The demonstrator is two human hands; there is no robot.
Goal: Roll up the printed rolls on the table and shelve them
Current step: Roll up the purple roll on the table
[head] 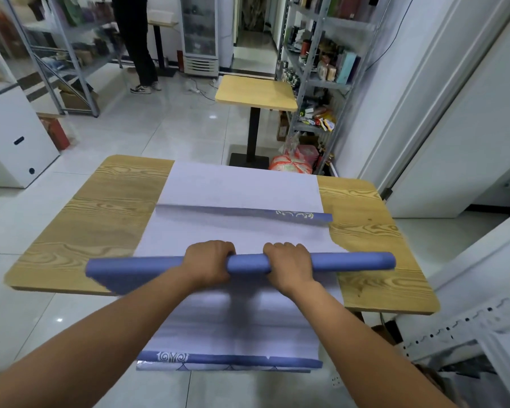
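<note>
Printed sheet [230, 328], white with a blue patterned border, hangs off the near edge of one wood-grain table [100, 216]. Left hand [208, 263] and right hand [289, 266] each curl round one blue roll [248, 264] lying crosswise there. Beyond are glossy floor tiles [159, 128], one small square table [256, 92] and two metal racks [321, 78].

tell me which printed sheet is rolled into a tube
The blue roll held by the left hand and right hand; the other sheets lie unrolled, white side up.
</note>
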